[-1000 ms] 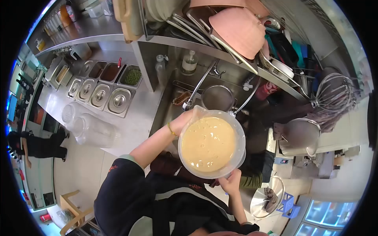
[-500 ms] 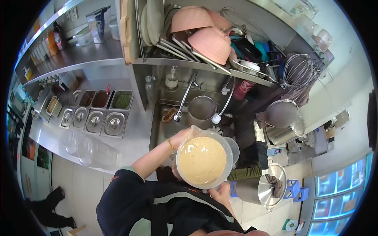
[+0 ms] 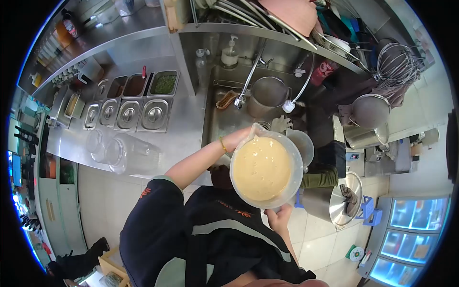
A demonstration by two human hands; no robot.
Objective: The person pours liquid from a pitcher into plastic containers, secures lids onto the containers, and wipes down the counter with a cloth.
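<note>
A clear pitcher (image 3: 262,168) filled with creamy pale-yellow liquid is held in front of my body, near the sink's front edge. My left hand (image 3: 242,138) is at its upper left, by the spout, with its fingers partly hidden behind the wall. Below the pitcher my right hand (image 3: 278,216) is closed round its handle. Just right of the pitcher is a translucent round container (image 3: 302,147). In the sink (image 3: 219,125) stand a metal pot (image 3: 267,97) and a brown brush (image 3: 226,99); a pale glove (image 3: 281,124) lies below the pot.
Lidded metal trays (image 3: 128,115) sit in the left counter, with clear empty jugs (image 3: 131,154) in front. Two taps (image 3: 240,99) reach over the sink. Another person's dark-green sleeve (image 3: 321,178) is at the right, near a large lidded pot (image 3: 345,201).
The view has shifted, so the sink and counter appear higher and partly further right. Both hands still hold the pitcher, which appears slightly up and right in the picture.
</note>
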